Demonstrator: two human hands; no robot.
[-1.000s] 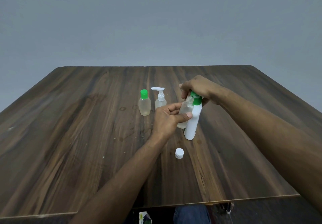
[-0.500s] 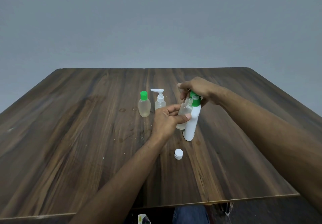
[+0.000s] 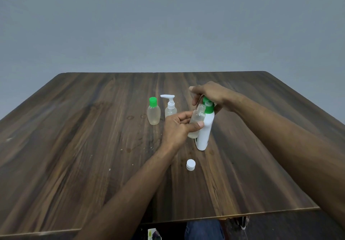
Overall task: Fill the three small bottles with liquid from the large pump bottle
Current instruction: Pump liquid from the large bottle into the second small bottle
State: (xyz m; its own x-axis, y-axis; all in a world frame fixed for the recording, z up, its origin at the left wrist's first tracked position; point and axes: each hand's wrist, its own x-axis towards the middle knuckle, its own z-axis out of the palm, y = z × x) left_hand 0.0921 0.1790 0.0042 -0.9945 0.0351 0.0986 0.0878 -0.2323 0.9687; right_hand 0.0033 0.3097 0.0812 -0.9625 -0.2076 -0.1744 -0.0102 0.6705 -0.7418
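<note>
A tall white pump bottle point(image 3: 205, 131) with a green pump head stands on the wooden table point(image 3: 74, 146). My right hand point(image 3: 209, 94) lies over its pump head. My left hand point(image 3: 177, 127) holds a small clear uncapped bottle point(image 3: 197, 117) tilted against the big bottle, its mouth just below the green nozzle. Some pale liquid sits in its bottom. A small bottle with a green cap point(image 3: 153, 111) and a small bottle with a white pump point(image 3: 170, 107) stand to the left, both upright.
A loose white cap point(image 3: 190, 164) lies on the table in front of the large bottle. Small wet drops mark the wood near the bottles. The table's near edge runs along the bottom, with a knee in blue cloth point(image 3: 203, 230) below it.
Both hands and the bottles hold almost the same pose. The view has shifted slightly; the small clear bottle stays at the nozzle.
</note>
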